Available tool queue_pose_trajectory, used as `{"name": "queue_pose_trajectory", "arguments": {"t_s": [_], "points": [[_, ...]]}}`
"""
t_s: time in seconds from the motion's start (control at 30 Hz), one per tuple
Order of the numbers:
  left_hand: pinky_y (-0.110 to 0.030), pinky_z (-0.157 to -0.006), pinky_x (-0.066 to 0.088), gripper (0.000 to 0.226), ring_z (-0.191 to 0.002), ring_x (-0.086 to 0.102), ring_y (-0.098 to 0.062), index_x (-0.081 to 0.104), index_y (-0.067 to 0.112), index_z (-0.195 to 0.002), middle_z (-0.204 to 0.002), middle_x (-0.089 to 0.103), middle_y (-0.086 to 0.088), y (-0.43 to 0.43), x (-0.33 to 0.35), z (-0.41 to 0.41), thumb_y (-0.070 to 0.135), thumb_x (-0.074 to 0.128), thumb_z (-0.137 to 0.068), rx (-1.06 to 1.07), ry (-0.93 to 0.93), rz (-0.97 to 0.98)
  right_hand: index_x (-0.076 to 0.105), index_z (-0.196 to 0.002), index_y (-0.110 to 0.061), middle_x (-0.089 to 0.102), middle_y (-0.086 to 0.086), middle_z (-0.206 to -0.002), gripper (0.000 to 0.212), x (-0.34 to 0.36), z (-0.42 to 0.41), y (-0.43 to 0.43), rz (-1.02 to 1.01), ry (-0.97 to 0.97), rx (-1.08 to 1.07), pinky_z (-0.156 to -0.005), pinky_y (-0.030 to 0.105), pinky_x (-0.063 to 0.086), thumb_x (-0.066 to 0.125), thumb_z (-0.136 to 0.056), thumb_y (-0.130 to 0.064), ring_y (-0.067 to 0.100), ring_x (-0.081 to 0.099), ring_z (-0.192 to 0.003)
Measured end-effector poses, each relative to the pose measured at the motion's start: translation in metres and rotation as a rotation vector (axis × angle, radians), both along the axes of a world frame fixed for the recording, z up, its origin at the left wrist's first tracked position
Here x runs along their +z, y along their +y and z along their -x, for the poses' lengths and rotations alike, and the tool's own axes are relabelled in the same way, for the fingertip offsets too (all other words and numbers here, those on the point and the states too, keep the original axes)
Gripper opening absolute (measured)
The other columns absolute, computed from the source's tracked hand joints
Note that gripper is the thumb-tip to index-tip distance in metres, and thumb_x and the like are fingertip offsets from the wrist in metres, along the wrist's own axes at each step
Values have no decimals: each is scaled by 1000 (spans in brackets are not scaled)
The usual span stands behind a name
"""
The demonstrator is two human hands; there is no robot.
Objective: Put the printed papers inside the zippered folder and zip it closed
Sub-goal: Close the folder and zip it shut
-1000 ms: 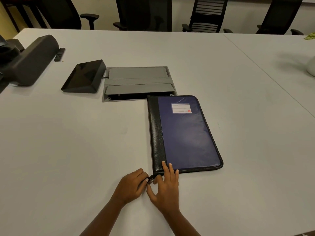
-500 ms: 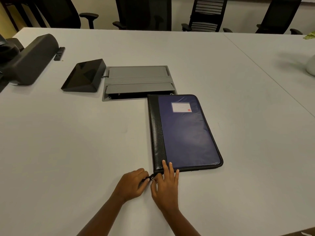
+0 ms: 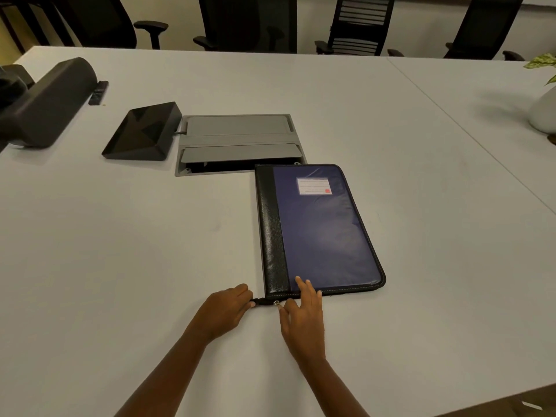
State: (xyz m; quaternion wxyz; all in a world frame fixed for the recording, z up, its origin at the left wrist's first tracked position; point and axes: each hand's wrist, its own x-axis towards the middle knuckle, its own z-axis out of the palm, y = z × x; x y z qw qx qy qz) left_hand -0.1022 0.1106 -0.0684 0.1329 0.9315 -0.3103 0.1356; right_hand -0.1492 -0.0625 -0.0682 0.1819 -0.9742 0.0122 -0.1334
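A dark blue zippered folder (image 3: 325,233) with a black spine strip and a white label lies flat and closed on the white table (image 3: 120,251). No printed papers are visible. My left hand (image 3: 224,311) sits just left of the folder's near left corner and pinches the black zipper tail (image 3: 261,302) that sticks out there. My right hand (image 3: 302,314) rests at the same corner, fingers spread onto the folder's near edge, thumb beside the small metal zipper pull (image 3: 276,303).
A grey cable hatch (image 3: 237,142) is set in the table behind the folder, with a black angular device (image 3: 143,132) to its left. A dark padded object (image 3: 45,103) lies far left. Office chairs (image 3: 246,22) line the far edge. A white plant pot (image 3: 543,112) stands at right.
My left hand has pulled the zipper tail out to the left, so it now shows between my hands. My right hand has shifted slightly right along the folder's near edge.
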Motion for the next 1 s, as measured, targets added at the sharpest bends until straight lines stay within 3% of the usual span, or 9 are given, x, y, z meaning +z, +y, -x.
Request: {"name": "queue_pose_trajectory", "arguments": {"t_s": [0.07,0.17,0.27,0.33,0.57,0.73,0.9,1.0], "points": [[-17,-32,35,56,-37,52,-6,58,17,-57,-54,55,7,1,1,-1,38,24,-95,-8,4,-11,65,-55,-9,67,22,-111,23,3,-1,-6,16,-6,18,-84,61,45,87,-52,-5,43,61,-105],[-17,-32,35,52,-37,52,-6,58,18,-56,-53,55,7,0,2,-3,37,28,-94,-10,-26,-44,62,-54,-5,66,24,-113,22,4,-1,-17,-18,24,-8,-87,63,41,84,-55,0,46,58,-107],[-16,-31,34,24,-35,50,-5,58,17,-53,-50,55,7,-2,5,-4,23,58,-76,-21,-28,-51,61,-58,2,60,28,-119,17,3,1,-39,-128,92,-106,-97,64,34,74,-68,6,49,51,-116],[-17,-31,35,15,-35,50,-6,59,16,-53,-50,56,6,-2,7,-3,21,66,-65,-22,-3,-47,60,-59,5,57,30,-121,16,4,2,-57,-132,103,-150,-99,63,36,71,-71,6,50,48,-118],[-15,-32,34,15,-35,50,-5,58,18,-51,-49,54,7,-2,13,-2,20,69,-61,-10,30,-71,62,-65,7,49,26,-132,16,6,-4,-100,-139,108,-229,-109,55,25,64,-80,1,44,41,-127],[-15,-32,34,33,-36,51,-5,61,20,-48,-48,55,9,-4,21,-8,20,93,-44,-9,71,-183,62,-75,7,43,19,-137,12,7,-5,-138,-172,149,-335,-116,50,12,58,-84,-1,34,41,-127],[-15,-35,34,34,-37,50,-9,61,17,-46,-46,54,5,-7,25,-12,16,94,-40,-40,83,-200,63,-71,7,42,23,-139,18,12,-13,-175,-114,224,-358,-114,51,13,57,-85,-3,37,38,-129],[-12,-37,36,29,-38,52,-12,63,15,-48,-49,56,3,-9,24,-13,14,91,-49,-32,125,-173,64,-75,7,44,20,-138,19,15,-18,-185,-137,267,-320,-110,50,27,55,-87,-5,38,37,-127]]}}
